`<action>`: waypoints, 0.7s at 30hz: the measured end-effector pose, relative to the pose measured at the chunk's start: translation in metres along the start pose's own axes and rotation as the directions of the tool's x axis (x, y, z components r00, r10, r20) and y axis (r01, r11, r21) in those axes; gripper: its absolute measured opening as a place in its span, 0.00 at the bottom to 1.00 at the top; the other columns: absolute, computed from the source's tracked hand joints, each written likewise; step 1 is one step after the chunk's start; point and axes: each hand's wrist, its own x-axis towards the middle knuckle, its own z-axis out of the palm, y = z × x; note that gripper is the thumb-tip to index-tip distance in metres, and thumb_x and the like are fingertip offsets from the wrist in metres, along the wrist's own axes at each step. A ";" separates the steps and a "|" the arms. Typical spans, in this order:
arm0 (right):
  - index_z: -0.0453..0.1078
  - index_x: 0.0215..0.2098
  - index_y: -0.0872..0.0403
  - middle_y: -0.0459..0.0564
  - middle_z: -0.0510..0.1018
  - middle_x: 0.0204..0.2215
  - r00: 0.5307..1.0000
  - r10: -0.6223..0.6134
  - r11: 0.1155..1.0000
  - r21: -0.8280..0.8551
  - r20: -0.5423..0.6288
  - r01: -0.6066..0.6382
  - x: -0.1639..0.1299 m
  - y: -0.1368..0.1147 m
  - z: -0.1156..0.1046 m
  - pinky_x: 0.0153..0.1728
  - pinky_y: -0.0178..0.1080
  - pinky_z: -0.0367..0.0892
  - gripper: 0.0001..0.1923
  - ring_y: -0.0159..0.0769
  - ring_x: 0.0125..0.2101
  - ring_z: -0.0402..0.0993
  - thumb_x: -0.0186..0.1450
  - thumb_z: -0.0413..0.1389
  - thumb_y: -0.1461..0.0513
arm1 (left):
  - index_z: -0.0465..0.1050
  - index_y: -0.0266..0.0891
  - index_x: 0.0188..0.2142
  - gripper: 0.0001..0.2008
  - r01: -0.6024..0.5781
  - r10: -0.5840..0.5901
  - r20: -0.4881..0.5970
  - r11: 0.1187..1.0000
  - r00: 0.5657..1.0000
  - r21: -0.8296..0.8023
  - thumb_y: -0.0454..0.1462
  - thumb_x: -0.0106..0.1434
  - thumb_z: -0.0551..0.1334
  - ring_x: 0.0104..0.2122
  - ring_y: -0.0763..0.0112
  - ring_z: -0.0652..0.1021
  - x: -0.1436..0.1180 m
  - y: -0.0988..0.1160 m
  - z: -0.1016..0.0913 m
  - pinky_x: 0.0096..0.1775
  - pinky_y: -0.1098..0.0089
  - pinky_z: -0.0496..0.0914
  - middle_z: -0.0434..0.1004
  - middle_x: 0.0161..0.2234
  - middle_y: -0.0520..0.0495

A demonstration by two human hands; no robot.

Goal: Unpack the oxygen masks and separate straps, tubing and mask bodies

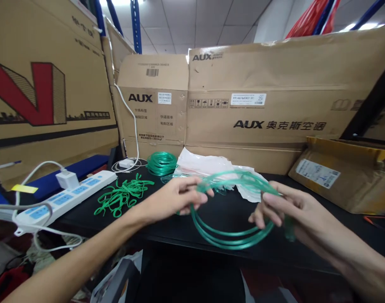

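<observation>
Holding tubing coil (230, 235) (long axis sideways) between hands (173, 198)

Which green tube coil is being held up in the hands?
The big loose coil of green tubing, gripped by the left hand and right hand. The smaller tight coil lies untouched on the table by the boxes.

power strip (66, 197) | green ties (123, 196) | coiled tubing (162, 163) | plastic bag (208, 166) | AUX boxes (261, 113)

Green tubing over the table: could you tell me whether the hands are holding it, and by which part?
Yes: both hold the green tubing coil, left hand at its upper left, right hand at its right side.
</observation>
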 end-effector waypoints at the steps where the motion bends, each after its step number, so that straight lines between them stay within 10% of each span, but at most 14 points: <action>1: 0.62 0.21 0.51 0.43 0.66 0.18 0.999 0.029 0.987 0.155 0.036 -0.035 0.007 -0.007 0.005 0.31 0.42 0.76 0.24 0.33 0.20 0.69 0.65 0.60 0.46 | 0.74 0.36 0.42 0.09 0.024 -0.023 0.003 0.988 1.000 -0.153 0.38 0.67 0.62 0.21 0.81 0.59 0.002 0.004 -0.005 0.20 0.80 0.54 0.60 0.25 0.57; 4: 0.61 0.24 0.51 0.36 0.55 0.18 0.989 0.066 0.841 0.526 0.131 -0.126 0.029 -0.020 0.026 0.21 0.33 0.69 0.20 0.24 0.15 0.52 0.65 0.62 0.51 | 0.75 0.34 0.40 0.12 0.032 -0.050 -0.036 0.920 0.998 -0.391 0.43 0.69 0.62 0.19 0.83 0.54 0.009 0.012 -0.024 0.18 0.81 0.48 0.55 0.25 0.57; 8: 0.68 0.33 0.53 0.40 0.62 0.21 0.989 0.109 0.704 0.694 0.101 -0.148 0.073 -0.027 0.051 0.24 0.30 0.69 0.08 0.27 0.20 0.61 0.70 0.57 0.60 | 0.78 0.34 0.40 0.15 -0.047 -0.012 -0.315 0.983 0.949 -0.180 0.45 0.68 0.65 0.22 0.83 0.63 0.022 0.012 -0.063 0.21 0.81 0.57 0.63 0.27 0.54; 15: 0.71 0.42 0.59 0.53 0.78 0.40 0.971 0.227 0.750 0.624 0.070 -0.220 0.172 -0.022 0.092 0.39 0.40 0.76 0.08 0.35 0.37 0.78 0.74 0.51 0.64 | 0.77 0.32 0.39 0.10 0.031 -0.046 -0.626 0.999 0.778 -0.035 0.36 0.73 0.59 0.21 0.83 0.68 0.049 -0.013 -0.145 0.26 0.79 0.66 0.71 0.29 0.53; 21: 0.69 0.55 0.56 0.53 0.76 0.49 0.960 0.277 0.822 0.526 -0.037 -0.217 0.239 -0.005 0.133 0.41 0.46 0.76 0.16 0.40 0.42 0.77 0.71 0.57 0.57 | 0.72 0.35 0.51 0.13 0.223 -0.172 -0.719 0.975 0.674 -0.024 0.40 0.71 0.62 0.41 0.64 0.79 0.069 -0.045 -0.178 0.41 0.61 0.77 0.76 0.47 0.43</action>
